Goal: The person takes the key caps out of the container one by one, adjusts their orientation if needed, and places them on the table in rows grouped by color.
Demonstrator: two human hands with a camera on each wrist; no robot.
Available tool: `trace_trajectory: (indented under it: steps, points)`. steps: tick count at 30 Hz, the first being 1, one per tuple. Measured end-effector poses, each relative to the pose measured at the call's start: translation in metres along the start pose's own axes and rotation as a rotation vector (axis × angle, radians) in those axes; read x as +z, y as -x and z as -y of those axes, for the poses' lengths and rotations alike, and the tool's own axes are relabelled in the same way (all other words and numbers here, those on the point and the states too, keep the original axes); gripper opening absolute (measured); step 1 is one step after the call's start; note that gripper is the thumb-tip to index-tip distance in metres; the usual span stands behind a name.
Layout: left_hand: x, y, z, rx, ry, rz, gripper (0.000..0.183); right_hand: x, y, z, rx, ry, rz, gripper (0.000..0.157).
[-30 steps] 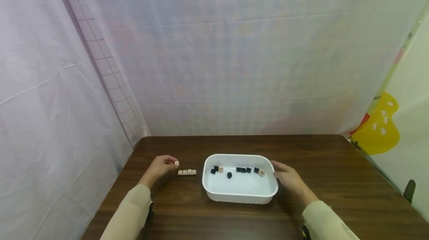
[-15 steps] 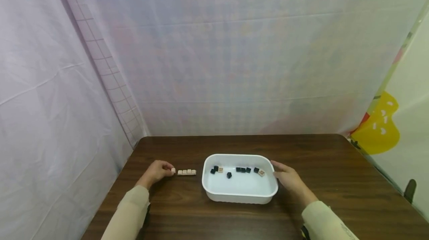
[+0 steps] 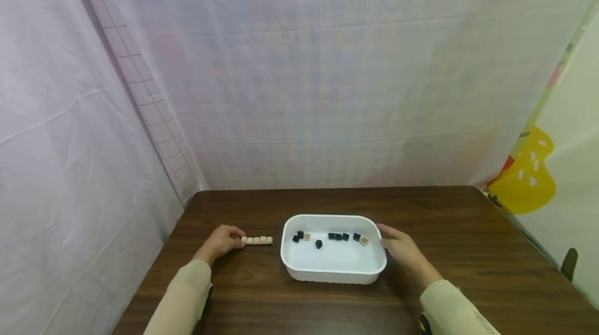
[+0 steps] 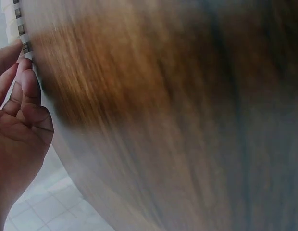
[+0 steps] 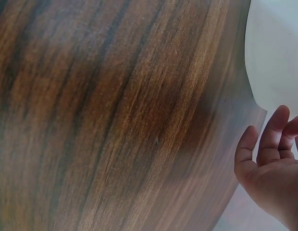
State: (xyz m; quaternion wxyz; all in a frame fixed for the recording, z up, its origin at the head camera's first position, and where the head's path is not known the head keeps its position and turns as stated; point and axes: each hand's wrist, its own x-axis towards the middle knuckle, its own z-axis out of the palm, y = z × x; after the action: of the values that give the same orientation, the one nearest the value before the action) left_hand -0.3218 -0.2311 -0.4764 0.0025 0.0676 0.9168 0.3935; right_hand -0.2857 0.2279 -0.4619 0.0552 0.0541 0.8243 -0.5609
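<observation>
A row of several light cubes [image 3: 258, 240] lies on the dark wooden table [image 3: 468, 252], left of a white tub [image 3: 333, 273]. My left hand [image 3: 236, 237] pinches the light cube [image 3: 244, 240] at the row's left end, which sits on the table against the others. The left wrist view shows that cube [image 4: 25, 47] between thumb and fingertips of the left hand [image 4: 19, 55]. My right hand [image 3: 385, 241] rests open against the tub's right wall. The right hand [image 5: 271, 130] holds nothing, its fingers loosely straight. Several black cubes [image 3: 338, 236] and two light ones [image 3: 363, 241] lie in the tub.
Pale cloth walls close in the table at the back and left. A yellow shape [image 3: 526, 179] hangs at the right. The table's left edge runs close to my left forearm [image 3: 180, 298].
My left hand came down and forward with the light cube and set it against the left end of the row. The right hand and the tub have stayed in place.
</observation>
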Motion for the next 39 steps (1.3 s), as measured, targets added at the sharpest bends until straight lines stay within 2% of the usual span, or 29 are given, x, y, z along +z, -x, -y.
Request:
trace_trajectory:
  steps: [6,12,15,19,23,28,33,36,39]
  points:
    - [-0.001,0.000,0.001,-0.008,0.005,0.008,0.022,0.001,0.002,0.001,0.000,0.011,-0.009,0.050]
    - [-0.007,-0.001,0.000,-0.049,0.021,-0.004,0.030,0.002,0.004,0.004,0.002,0.011,-0.007,0.051]
    - [-0.010,-0.004,-0.005,-0.060,0.030,-0.016,0.032,0.002,0.004,0.004,0.003,0.006,-0.009,0.051]
    - [-0.009,-0.009,-0.019,-0.038,0.048,-0.021,0.033,0.002,0.004,0.003,0.005,0.007,-0.012,0.051]
    - [-0.003,-0.017,-0.040,0.022,0.076,-0.028,0.032,0.003,0.002,0.003,0.007,0.002,-0.024,0.050]
    - [0.015,-0.025,-0.076,0.100,0.095,-0.015,0.030,0.006,0.001,0.002,0.012,-0.005,-0.028,0.050]
    - [0.043,-0.030,-0.122,0.166,0.091,0.087,0.028,0.007,0.001,0.003,0.005,-0.002,-0.014,0.049]
    - [0.065,-0.032,-0.150,0.196,0.088,0.166,0.029,0.005,0.001,0.003,0.012,-0.006,-0.005,0.050]
    - [0.090,-0.034,-0.171,0.240,0.075,0.221,0.030,0.004,0.001,0.003,0.007,-0.002,-0.005,0.050]
